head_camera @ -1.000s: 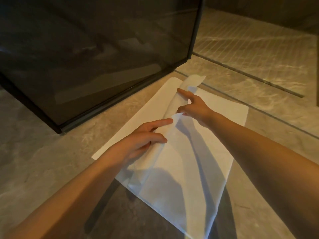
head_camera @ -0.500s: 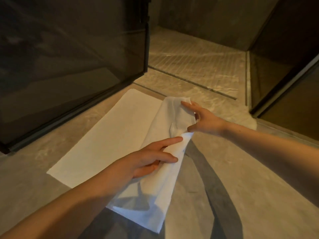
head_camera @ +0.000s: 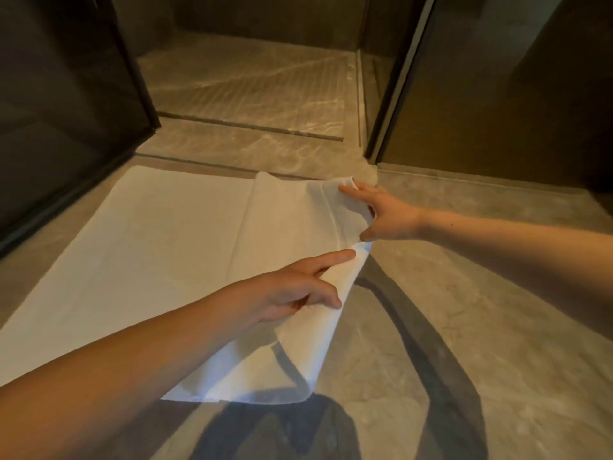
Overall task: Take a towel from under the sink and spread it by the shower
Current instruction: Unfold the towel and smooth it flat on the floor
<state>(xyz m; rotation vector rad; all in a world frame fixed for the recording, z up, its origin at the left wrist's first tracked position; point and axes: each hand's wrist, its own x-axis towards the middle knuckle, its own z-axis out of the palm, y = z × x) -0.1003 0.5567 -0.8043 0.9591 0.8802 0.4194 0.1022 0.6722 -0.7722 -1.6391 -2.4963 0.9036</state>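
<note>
Nearly done tbh: the white towel [head_camera: 149, 247] lies on the stone floor [head_camera: 481, 327] against the shower threshold [head_camera: 252, 127], mostly flat, but the left hand [head_camera: 295, 293] and right hand [head_camera: 389, 217] each pinch its folded-over right flap, not yet laid out.

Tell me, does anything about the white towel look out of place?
The white cloth towel is not flat yet: its right part is lifted off the grey stone floor, held by the left hand and the right hand. Nothing looks spilled or damaged.
</note>
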